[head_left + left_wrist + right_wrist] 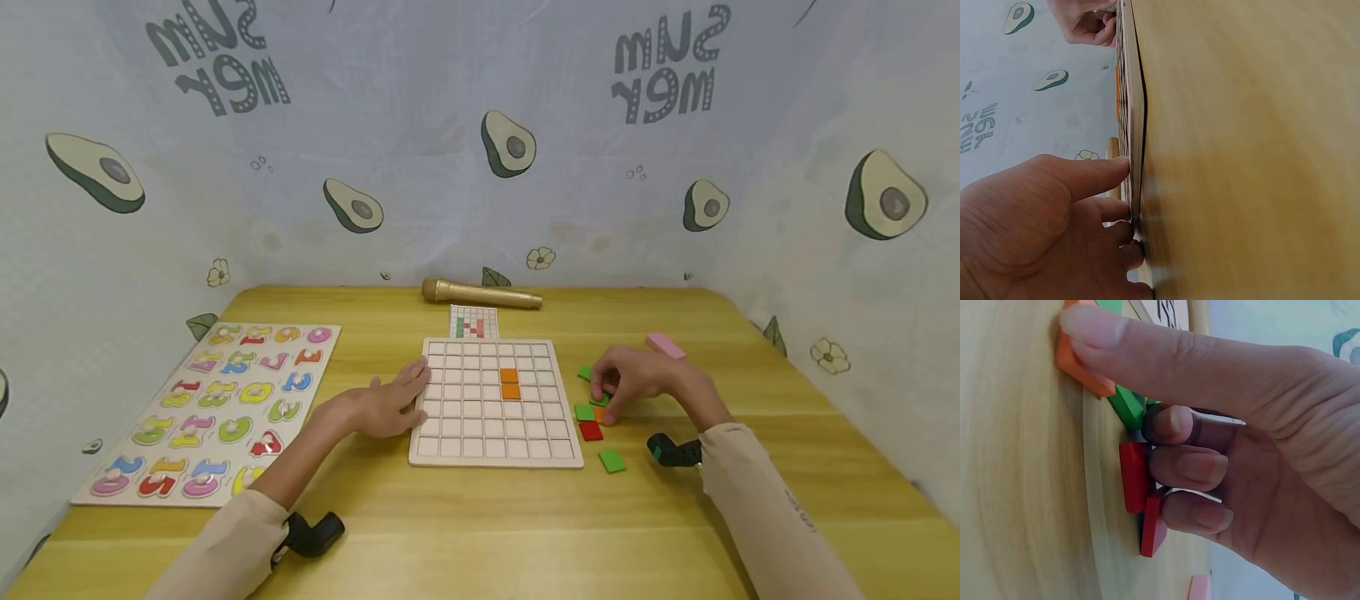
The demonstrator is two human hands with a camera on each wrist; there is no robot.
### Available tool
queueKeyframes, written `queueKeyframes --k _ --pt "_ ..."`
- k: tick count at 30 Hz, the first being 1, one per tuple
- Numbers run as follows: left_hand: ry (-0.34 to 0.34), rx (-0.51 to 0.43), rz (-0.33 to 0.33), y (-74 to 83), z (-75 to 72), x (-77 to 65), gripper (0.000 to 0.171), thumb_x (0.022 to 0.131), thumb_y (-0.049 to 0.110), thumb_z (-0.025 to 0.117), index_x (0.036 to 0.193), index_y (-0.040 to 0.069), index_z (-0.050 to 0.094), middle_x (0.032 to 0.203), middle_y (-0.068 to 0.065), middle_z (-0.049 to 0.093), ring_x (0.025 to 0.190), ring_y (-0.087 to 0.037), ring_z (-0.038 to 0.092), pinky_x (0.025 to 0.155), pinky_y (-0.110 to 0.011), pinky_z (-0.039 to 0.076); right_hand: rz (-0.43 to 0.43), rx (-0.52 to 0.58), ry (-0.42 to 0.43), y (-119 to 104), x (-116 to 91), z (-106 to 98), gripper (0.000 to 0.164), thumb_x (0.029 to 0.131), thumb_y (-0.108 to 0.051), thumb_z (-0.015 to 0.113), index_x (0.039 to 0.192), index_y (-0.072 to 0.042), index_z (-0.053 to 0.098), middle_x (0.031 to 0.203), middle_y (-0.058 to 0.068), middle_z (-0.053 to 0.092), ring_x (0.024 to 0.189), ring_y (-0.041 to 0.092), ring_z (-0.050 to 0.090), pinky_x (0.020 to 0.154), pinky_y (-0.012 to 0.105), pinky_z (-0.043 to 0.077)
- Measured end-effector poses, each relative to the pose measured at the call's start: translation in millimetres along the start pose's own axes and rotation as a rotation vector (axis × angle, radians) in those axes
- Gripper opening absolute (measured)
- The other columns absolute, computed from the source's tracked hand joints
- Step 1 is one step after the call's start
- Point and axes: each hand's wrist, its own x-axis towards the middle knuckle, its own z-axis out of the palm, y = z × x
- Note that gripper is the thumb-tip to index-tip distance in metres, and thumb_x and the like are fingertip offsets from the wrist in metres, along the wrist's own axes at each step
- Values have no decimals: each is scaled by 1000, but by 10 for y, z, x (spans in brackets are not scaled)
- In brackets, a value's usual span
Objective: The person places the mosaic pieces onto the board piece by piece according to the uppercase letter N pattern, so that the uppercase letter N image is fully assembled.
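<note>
Currently, the left hand (386, 404) rests at the left edge of the square, pale wooden grid board (476, 429), fingers extended and slightly spread; the left wrist view shows its thumb touching the board edge. The grid board lies at the middle of the yellow wood-grain table (480, 533). Two square orange tiles (510, 383) occupy adjoining cells, one directly behind the other, right of the board's centre.

The right hand (636, 373) is positioned beyond the grid board's right edge, over a loose cluster of tiles. Its thumb touches a single flat orange tile (1085, 375); its other fingers are bent. Whether that tile is pinched cannot be told. Two small red tiles (1135, 478) are located at the fingertips in the right wrist view. A square green tile (584, 412) and a square red tile (591, 431) lie just beside the board's right edge; a separate green piece (612, 461) lies near its front right corner.

A pink rectangular block (665, 345) lies behind the right hand. A printed pattern card (474, 322) adjoins the board's far edge. A gold microphone (480, 293) lies along the table's far edge; a colourful number puzzle board (225, 452) occupies its left side.
</note>
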Motion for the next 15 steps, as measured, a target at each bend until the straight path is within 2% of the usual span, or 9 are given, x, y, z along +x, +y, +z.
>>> queueKeyframes --k 7,15 --pt "-2 1 0 -5 4 2 77 116 27 48 171 -4 5 180 -22 -9 167 -37 -6 127 -73 -1 19 -32 98 -14 -12 8 22 86 -12 93 92 -4 73 74 -1 56 68 13 51 63 25 44" --pt "2 -9 -8 8 1 -1 76 116 28 48 171 -3 5 180 -21 -9 167 -36 -6 128 -71 -1 4 -99 211 -27 37 30 19 88 -13 91 95 -6 75 76 -1 58 71 15 52 66 26 44"
